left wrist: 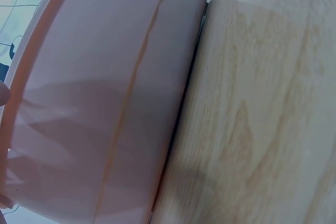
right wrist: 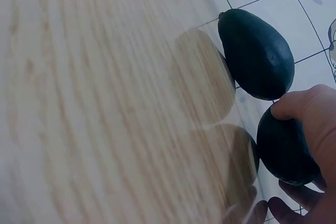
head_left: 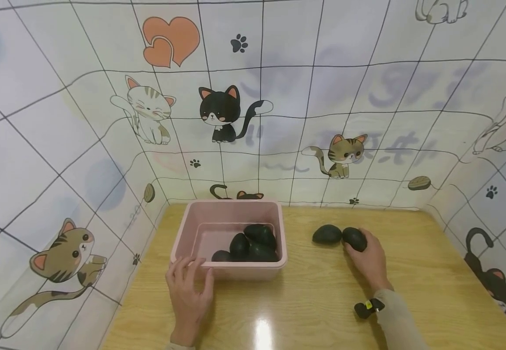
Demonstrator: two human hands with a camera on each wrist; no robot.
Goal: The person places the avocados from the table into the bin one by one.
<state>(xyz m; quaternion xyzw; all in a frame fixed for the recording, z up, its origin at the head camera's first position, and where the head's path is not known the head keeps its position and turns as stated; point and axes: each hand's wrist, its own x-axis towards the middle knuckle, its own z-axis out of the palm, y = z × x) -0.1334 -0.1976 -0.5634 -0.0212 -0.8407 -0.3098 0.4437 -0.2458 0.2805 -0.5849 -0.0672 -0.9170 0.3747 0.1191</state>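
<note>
In the head view, my right hand [head_left: 370, 257] grips a dark green avocado [head_left: 354, 239] on the wooden table, its thumb and fingers around the fruit. A second avocado [head_left: 327, 235] lies just left of it; the right wrist view shows both, with my thumb on the held avocado [right wrist: 286, 148]. My left hand [head_left: 190, 289] rests at the front left of a pink plastic tub [head_left: 228, 271], fingers loosely bent on its rim. Several avocados [head_left: 257, 243] lie inside the tub, toward its right side. Only a fingertip of the left hand shows in the left wrist view, at the tub's rim.
The wooden table [head_left: 314, 301] is backed by a white wall covering [head_left: 288, 97] with a grid and cartoon cats, which also runs along both sides. The tub stands near the back left, close to the wall. A dark wrist device [head_left: 369, 307] sits at my right wrist.
</note>
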